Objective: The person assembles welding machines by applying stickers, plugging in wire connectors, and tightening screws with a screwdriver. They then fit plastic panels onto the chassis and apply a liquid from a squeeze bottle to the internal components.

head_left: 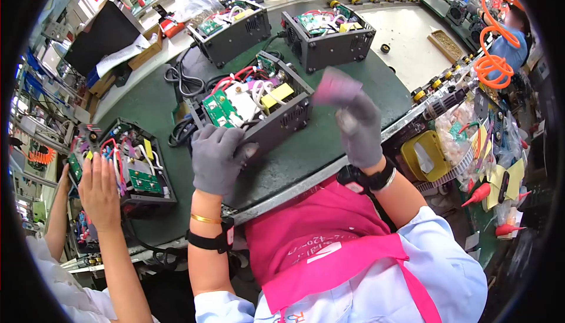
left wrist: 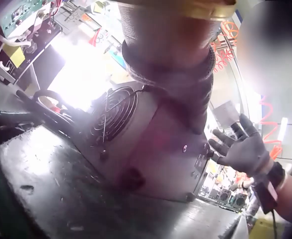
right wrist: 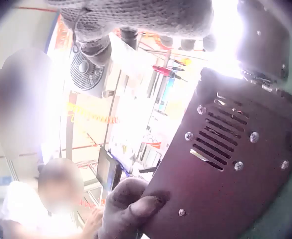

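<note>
casing [head_left: 276, 136] looks heavy, stiff: lift by walls [head_left: 297, 115], not fragile boards [head_left: 219, 110]. left grip [head_left: 218, 159] clasps it; right grip [head_left: 358, 127], i can't tell.

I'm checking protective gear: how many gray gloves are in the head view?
2. One glove is on the left hand, gripping the open dark box; the other glove is on the right hand, raised beside that box. More may be hidden from view.

Desk [head_left: 385, 85]: dark green, metal-edged
Open-topped units [head_left: 282, 130]: at least four, dark-cased
Black cables [head_left: 187, 92]: looped beside the units
</note>
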Motion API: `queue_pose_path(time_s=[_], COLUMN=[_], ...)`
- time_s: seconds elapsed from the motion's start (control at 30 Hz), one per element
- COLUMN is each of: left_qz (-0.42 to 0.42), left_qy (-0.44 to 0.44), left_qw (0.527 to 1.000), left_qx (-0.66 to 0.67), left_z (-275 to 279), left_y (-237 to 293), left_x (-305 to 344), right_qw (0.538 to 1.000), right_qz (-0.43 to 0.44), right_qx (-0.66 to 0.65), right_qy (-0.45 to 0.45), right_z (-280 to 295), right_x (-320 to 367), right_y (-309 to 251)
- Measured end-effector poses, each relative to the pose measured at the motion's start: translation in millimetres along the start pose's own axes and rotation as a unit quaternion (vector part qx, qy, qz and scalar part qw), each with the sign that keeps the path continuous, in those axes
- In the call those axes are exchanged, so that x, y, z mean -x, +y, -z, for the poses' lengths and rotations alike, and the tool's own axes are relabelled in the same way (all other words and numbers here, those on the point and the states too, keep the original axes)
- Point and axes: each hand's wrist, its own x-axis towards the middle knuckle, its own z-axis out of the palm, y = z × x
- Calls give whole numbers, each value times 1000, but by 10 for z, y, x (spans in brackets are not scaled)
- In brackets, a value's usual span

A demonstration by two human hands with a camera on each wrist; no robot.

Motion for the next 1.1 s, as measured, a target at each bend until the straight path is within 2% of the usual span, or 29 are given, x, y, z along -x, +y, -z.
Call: queue_pose_path(time_s=[0.07, 0.1, 0.13, 0.2, 0.3, 0.4, 0.5, 0.73, 1.1], left_qz=[18, 24, 27, 53, 70, 86, 87, 108, 120], left_qy=[-34, -52, -71, -130, -187, -192, -157, -123, -144], left_qw=[998, 995, 992, 986, 977, 977, 983, 983, 978], left_qx=[-53, -77, -103, -85, -70, -44, -49, -79, -94], left_z=[19, 44, 77, 133, 178, 105, 40, -82, -68], left_y=[84, 147, 200, 253, 252, 267, 313, 309, 318], left_x=[21, 6, -11, -35, -101, -149, -149, -107, -114], right_qw=[991, 975, 979, 964, 956, 951, 958, 958, 957], right_qz=[-80, -165, -121, -174, -208, -241, -239, -247, -260], right_qx=[-24, -46, 20, 85, 26, 29, 25, 29, 13], right_qy=[-108, -139, -162, -181, -204, -193, -158, -142, -132], right_z=[-2, -34, 70, -2, -87, -112, -144, -155, -155], right_x=[159, 189, 282, 293, 201, 126, 133, 119, 113], right_y=[-132, -114, 286, 484, 686, 752, 756, 811, 810])
